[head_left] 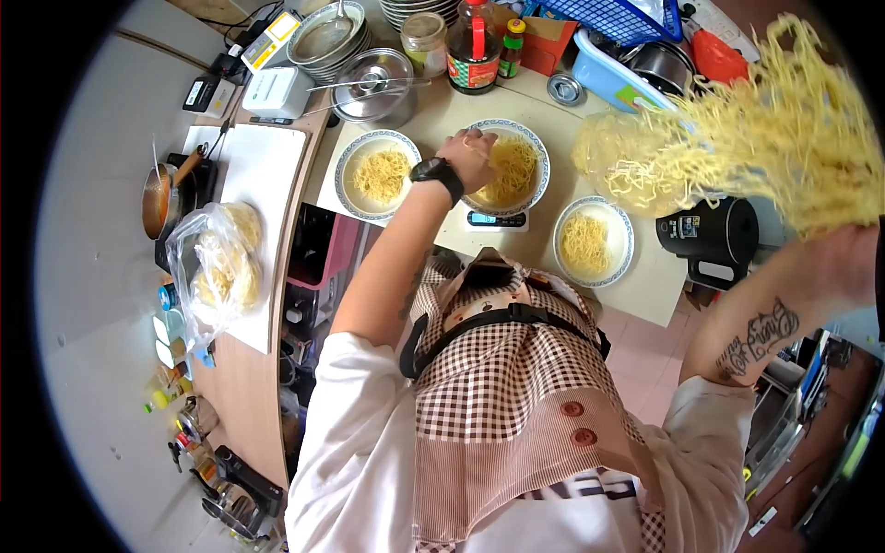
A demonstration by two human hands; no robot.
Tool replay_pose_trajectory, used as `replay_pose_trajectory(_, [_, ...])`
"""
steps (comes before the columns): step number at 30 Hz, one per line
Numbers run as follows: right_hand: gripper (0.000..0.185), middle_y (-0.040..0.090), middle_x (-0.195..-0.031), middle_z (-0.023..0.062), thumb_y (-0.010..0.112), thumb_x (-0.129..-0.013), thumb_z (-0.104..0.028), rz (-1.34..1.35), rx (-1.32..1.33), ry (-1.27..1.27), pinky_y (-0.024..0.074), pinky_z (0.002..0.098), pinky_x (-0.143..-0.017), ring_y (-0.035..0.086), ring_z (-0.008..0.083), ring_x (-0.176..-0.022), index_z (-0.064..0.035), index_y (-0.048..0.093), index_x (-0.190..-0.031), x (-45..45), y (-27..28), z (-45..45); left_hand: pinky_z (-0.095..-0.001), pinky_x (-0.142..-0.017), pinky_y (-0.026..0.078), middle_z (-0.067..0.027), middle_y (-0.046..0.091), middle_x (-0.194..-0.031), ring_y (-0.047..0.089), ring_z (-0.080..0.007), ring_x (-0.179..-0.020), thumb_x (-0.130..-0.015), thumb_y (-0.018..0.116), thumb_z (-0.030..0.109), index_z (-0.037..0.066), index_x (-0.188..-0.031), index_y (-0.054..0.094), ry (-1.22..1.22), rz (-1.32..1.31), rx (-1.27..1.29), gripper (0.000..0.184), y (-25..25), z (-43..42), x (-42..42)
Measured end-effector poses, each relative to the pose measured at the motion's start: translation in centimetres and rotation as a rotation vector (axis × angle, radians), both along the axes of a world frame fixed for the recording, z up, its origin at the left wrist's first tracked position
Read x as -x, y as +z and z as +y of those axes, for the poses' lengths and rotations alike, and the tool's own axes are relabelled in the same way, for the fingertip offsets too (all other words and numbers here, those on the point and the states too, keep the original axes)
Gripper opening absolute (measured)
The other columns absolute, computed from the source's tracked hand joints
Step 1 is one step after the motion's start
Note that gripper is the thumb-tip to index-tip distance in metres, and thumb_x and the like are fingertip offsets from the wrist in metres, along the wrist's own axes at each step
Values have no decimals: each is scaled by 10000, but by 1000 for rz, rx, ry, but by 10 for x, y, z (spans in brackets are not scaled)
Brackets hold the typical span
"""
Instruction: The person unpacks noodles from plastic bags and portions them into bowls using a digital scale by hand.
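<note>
My left hand [468, 155], with a black watch at the wrist, reaches over the left side of the middle bowl [544, 180]. Its fingers curl down at the yellow noodles [513, 175] inside; the fingertips are partly hidden. This bowl stands on a small scale [498, 221] with a lit display. Raised at the far right, my right hand [846, 241] is closed on a large hanging mass of noodles [802, 120], which covers its fingers. Noodles also lie in a left bowl [347, 189] and a right bowl [624, 263]. Clear plastic [599, 152] shows beside the noodle mass.
A black kettle [724, 230] stands right of the bowls. Behind them are a lidded pot [373, 88], a sauce bottle [472, 55], a jar [424, 44] and a blue basin [599, 74]. On the left counter lies a plastic bag of noodles [221, 267] near a pan [159, 203].
</note>
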State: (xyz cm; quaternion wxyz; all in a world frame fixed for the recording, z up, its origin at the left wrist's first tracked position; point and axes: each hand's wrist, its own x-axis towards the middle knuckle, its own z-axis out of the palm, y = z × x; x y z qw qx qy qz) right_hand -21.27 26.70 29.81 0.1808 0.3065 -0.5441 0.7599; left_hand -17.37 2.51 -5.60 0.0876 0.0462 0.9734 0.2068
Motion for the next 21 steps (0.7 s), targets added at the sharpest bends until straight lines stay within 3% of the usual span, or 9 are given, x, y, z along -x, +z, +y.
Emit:
replay_pose_trajectory(1, [380,630,-941,120,488,-1034,-415,31,34,-21,617,290,-619,689,183,-734,-52,566,-1114,-3,-5,4,-443,-994,494,-222,638,-1245,604,-390,-1145,-839,587,125,53,-1314,587,-28,-16,-30,480,2,-8,-2])
replay_pose_trajectory(3, [350,614,-1005,113,469,-1032,-355,-30,75,-167,577,326,-703,654,216,-831,-29,561,-1123,-15,-21,14,-449,-979,504,-220,656,-1205,624,-399,-1096,-791,565,45,33,-1259,635,-13,-65,-147,473,24,-17,-8])
replay_pose_trajectory(6, [424,576,-1316,194,398,-1031,-222,-306,90,-521,476,491,-1055,564,353,-1230,47,498,-1343,-34,-72,42,-450,-892,526,-210,671,-1145,652,-388,-1014,-854,586,52,35,-1225,652,1,46,-173,377,43,-29,-23])
replay_pose_trajectory(8, [429,628,-1185,187,463,-1019,-228,-372,168,-113,540,398,-898,642,274,-1043,37,493,-1355,-34,-122,95,-423,-804,539,-178,701,-1042,677,-362,-899,-886,639,96,33,-1191,665,12,161,-214,312,52,-33,-39])
replay_pose_trajectory(10, [458,602,-1221,164,469,-1021,-196,-385,-22,44,525,375,-906,612,230,-1067,25,427,-1420,-41,-169,117,-387,-734,551,-154,713,-947,688,-311,-797,-897,668,118,30,-1164,678,94,151,-313,282,56,-29,-60])
replay_pose_trajectory(14, [457,602,-1205,128,497,-1003,-85,-611,-54,-148,488,328,-938,589,187,-1070,22,415,-1440,-70,-225,121,-361,-715,560,-150,723,-948,708,-278,-785,-878,674,81,33,-1135,699,166,33,-402,262,54,-19,-98])
replay_pose_trajectory(18, [386,631,-1151,73,527,-1004,-84,-515,-500,-86,509,307,-885,607,128,-998,11,490,-1376,-71,-281,142,-326,-681,547,-129,726,-915,698,-233,-762,-894,674,88,27,-1143,698,238,2,-452,258,33,-9,-124])
replay_pose_trajectory(20, [371,643,-1130,94,542,-1000,-112,-809,-666,-38,519,304,-860,627,149,-991,2,517,-1353,-73,-326,151,-311,-661,540,-116,723,-887,694,-209,-744,-909,666,97,28,-1145,697,253,-10,-472,248,22,1,-133])
replay_pose_trajectory(21, [386,636,-1168,120,567,-981,-123,-886,-933,7,516,329,-889,631,185,-1035,-5,529,-1346,-66,-335,148,-316,-660,539,-119,719,-881,693,-216,-741,-907,663,96,28,-1142,697,235,-38,-454,248,22,6,-134])
